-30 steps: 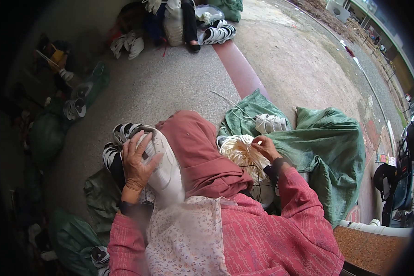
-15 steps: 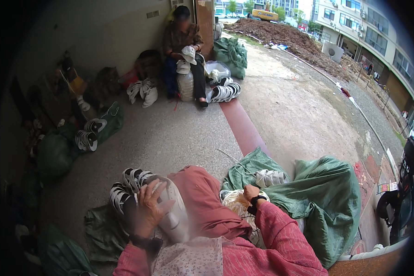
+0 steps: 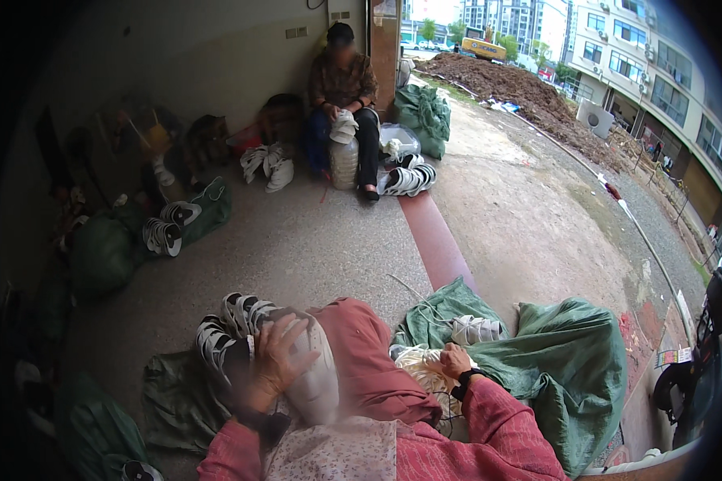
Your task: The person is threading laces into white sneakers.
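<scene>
A person in a pink top (image 3: 489,445) works over a white shoe (image 3: 321,377) and a bundle of cream laces (image 3: 419,369), 2 bare hands apart on either side of a knee covered in rust-red cloth (image 3: 365,349). The shoe lies near, left of the knee; the laces sit to its right. The left hand (image 3: 277,354) rests on the shoe with fingers spread, not clenched around it. The right hand (image 3: 457,362) reaches into the laces with fingers bent; whether it has pinched a strand cannot be told.

The step in hand appears to be picking out lace while the shoe is steadied. The next move would seem to call for separating 1 strand cleanly, the left hand keeping the shoe still.

Black-and-white striped shoes (image 3: 245,311) stand just beyond the left hand, and a green sack (image 3: 573,353) spreads to the right of the laces. At the far wall, a seated co-worker (image 3: 343,88) handles another white shoe (image 3: 344,128) above a clear jug (image 3: 344,166).
</scene>
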A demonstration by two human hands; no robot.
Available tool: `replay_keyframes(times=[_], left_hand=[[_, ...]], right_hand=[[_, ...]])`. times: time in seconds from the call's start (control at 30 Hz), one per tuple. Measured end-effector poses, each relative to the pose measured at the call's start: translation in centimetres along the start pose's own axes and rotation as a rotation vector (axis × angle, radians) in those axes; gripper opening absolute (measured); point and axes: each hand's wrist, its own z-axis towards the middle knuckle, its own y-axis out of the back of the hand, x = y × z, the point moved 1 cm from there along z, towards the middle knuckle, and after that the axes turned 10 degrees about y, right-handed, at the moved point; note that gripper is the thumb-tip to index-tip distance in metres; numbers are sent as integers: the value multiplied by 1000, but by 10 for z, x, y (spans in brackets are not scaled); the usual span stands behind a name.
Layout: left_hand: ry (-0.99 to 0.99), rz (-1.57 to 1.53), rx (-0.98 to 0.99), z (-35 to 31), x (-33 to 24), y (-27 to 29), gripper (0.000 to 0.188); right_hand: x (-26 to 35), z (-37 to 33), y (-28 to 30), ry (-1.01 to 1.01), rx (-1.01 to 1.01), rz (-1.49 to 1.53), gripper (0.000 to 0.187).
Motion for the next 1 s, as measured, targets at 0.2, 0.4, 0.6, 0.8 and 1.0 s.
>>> replay_keyframes(times=[0.2, 0.4, 0.6, 0.8, 1.0], left_hand=[[-8, -59, 35, 8, -6, -1, 62], [-78, -113, 18, 13, -8, 31, 55], [-161, -272, 145, 34, -75, 54, 38], [-130, -782, 741, 20, -157, 8, 26], [-8, -831, 887, 15, -160, 12, 16]], right_hand=[[-24, -34, -46, -420, -301, 430, 72], [11, 4, 25, -554, -7, 444, 41], [41, -20, 228, -237, -120, 1480, 50], [102, -23, 315, 320, 64, 1251, 67], [97, -21, 278, 380, -16, 1251, 66]])
